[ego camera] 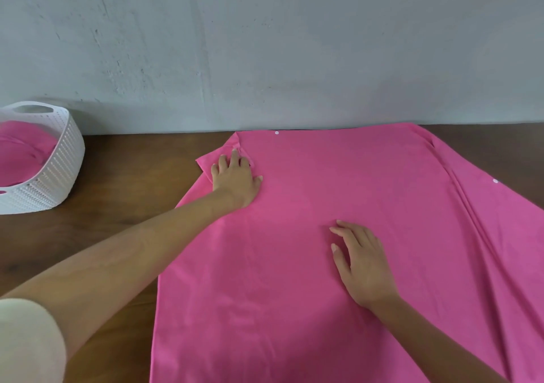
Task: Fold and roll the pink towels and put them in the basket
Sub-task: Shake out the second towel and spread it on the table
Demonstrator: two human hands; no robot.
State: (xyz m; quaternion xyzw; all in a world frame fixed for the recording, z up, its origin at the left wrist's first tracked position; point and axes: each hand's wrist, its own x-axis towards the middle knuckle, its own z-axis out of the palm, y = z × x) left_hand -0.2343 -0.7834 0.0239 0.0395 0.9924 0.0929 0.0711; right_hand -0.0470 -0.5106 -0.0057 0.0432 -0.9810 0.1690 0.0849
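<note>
Pressing flat, both your hands lie open on the pink towel (338, 250) spread mid-frame: left hand (235, 181) at its rumpled upper-left corner, right hand (360, 265) at centre. Its long axis runs toward you; the basket (63, 162) sits far left, nearer your left hand.

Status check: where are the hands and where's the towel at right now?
Left hand flat on the pink towel, far-left corner bunched. Right hand flat, mid-towel. Towel spread on table, not rolled. Basket far left already holds pink cloth; nothing in between.
</note>
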